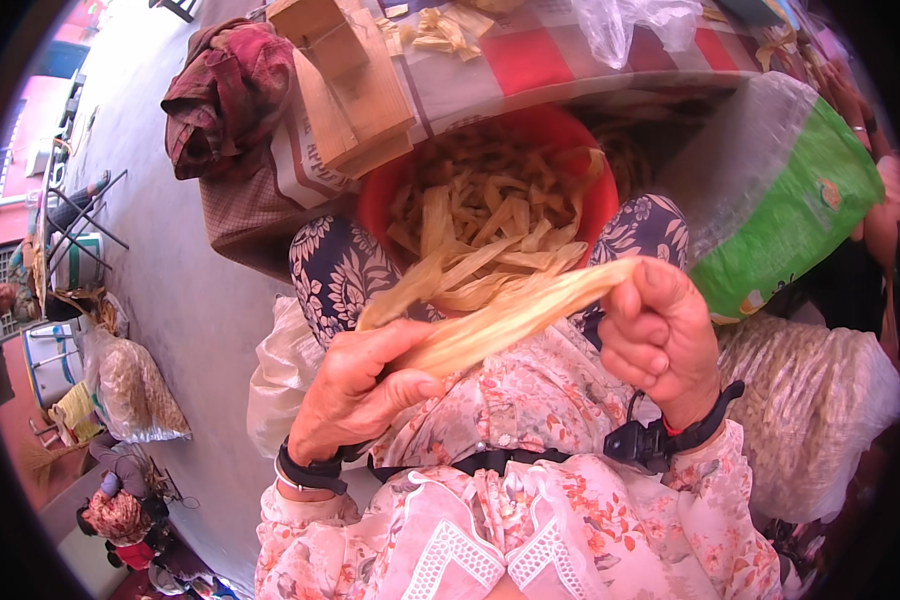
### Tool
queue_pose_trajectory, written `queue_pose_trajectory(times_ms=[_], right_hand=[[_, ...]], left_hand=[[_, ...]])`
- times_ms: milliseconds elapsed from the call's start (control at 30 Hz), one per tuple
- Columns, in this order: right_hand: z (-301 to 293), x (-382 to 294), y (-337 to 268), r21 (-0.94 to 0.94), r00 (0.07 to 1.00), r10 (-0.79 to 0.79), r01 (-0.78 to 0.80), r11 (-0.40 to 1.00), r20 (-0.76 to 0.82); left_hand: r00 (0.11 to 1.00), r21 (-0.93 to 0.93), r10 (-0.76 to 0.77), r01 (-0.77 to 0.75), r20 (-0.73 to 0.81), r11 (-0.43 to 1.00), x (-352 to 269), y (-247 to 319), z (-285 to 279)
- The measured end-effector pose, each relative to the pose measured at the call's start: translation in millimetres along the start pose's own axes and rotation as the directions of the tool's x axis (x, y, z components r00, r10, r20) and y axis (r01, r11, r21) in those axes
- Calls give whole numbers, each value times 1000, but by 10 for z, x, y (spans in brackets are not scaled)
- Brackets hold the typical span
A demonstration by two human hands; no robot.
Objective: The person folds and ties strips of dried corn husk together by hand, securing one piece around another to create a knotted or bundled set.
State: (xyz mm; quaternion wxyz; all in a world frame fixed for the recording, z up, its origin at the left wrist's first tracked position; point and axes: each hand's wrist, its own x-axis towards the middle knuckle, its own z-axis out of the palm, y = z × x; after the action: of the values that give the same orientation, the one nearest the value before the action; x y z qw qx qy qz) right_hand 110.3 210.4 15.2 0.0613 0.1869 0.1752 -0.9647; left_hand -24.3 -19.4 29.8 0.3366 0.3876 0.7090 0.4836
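Stretched between my two hands is a pale dried husk strip (517,315), probably corn husk. My left hand (367,382) grips its wide lower end between thumb and fingers. The narrow tip is pinched in the fingers of my right hand (656,326), set higher and to the right. Another husk piece (405,289) rises behind my left hand towards the tub. Beyond the hands, a red plastic tub (604,161) holds a heap of loose husk strips (495,217). It stands between my knees, in front of the table's hanging cloth.
A wooden block stand (352,97) and a crumpled plaid cloth (225,97) lie on the covered table (529,67). To the right are a green plastic sack (795,217) and a clear bag of braided material (810,412). Other people (124,517) sit at the far left.
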Motion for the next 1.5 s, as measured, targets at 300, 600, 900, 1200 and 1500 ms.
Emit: queue_pose_trajectory(times_ms=[300, 600, 900, 1200, 1500], right_hand=[[28, 203, 41, 56, 998, -55, 57, 997, -41], [301, 184, 113, 43, 998, 70, -70, 997, -3], [275, 171, 72, 157, 1000, 28, -25, 987, -11], [51, 240, -32, 290, 998, -63, 65, 955, -17], [186, 432, 213, -29, 992, -123, 122, 992, -38]], left_hand=[[983, 30, -123, 128, -135, 991, 49, -145, 223], [988, 4, 29, -29, -153, 1000, 451, -123, 386], [982, -271, -151, 115, -116, 956, 524, 49, 579], [962, -450, -259, 194, -87, 871, 235, -74, 451], [832, -688, -550, 356, -76, 633, 332, -372, 553]])
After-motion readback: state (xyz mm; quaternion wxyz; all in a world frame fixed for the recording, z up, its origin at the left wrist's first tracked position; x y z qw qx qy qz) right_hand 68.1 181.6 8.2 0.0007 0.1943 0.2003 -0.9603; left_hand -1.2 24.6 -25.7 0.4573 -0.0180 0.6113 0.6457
